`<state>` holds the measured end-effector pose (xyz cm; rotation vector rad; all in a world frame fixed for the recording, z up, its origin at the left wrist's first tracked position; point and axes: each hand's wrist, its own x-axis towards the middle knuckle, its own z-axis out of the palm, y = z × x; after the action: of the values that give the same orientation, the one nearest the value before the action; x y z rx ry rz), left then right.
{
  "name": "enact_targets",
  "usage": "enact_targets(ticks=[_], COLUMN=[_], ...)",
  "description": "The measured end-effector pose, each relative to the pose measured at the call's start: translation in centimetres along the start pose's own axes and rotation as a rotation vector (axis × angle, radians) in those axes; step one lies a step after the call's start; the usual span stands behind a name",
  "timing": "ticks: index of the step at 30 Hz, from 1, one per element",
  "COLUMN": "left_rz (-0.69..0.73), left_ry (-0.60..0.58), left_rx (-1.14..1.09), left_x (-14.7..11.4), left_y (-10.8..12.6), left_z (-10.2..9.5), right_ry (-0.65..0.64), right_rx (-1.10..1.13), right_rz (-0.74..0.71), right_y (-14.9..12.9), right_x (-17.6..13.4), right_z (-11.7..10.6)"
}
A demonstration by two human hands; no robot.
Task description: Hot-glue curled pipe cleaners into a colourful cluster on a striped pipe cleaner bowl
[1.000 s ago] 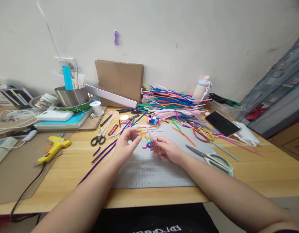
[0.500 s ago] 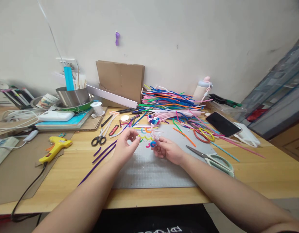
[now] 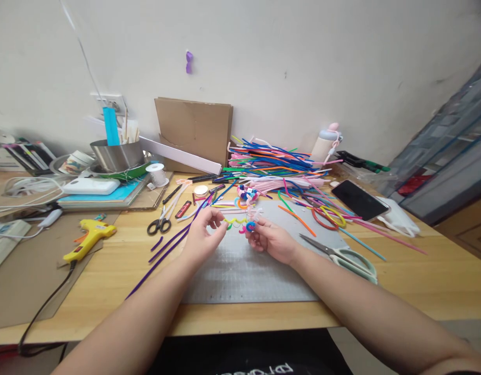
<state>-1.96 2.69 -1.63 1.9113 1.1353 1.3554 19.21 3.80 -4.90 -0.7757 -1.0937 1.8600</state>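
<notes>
My left hand is closed, thumb and forefinger pinched at the left end of a wavy yellow pipe cleaner. Its right end runs to my right hand, whose fingers are closed around a small blue pipe-cleaner coil. Pink and green curled bits hang beside the yellow one. An orange curl and a blue, white and pink striped piece show just above; whether they join the held piece I cannot tell. All this is held over a grey cutting mat.
Behind the mat lies a heap of pipe cleaners. Green-handled scissors and a phone are at the right. At the left lie black scissors, purple pipe cleaners and a yellow glue gun with its cord.
The held pipe-cleaner piece has turned slightly, its blue coil shifting a little to the right and up. Both hands keep their hold in nearly the same place.
</notes>
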Motion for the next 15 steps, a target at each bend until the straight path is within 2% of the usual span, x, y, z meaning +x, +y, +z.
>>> enact_targets(ticks=[8, 15], left_rz=[0.028, 0.054], left_ry=[-0.021, -0.003], left_rx=[0.031, 0.063], left_x=[-0.04, 0.07], left_y=[0.11, 0.27], left_z=[-0.03, -0.3], right_ry=[0.027, 0.037], right_rx=[-0.087, -0.323], right_rz=[-0.063, -0.202], right_y=[0.0, 0.31], right_x=[0.03, -0.16], right_z=[-0.22, -0.05])
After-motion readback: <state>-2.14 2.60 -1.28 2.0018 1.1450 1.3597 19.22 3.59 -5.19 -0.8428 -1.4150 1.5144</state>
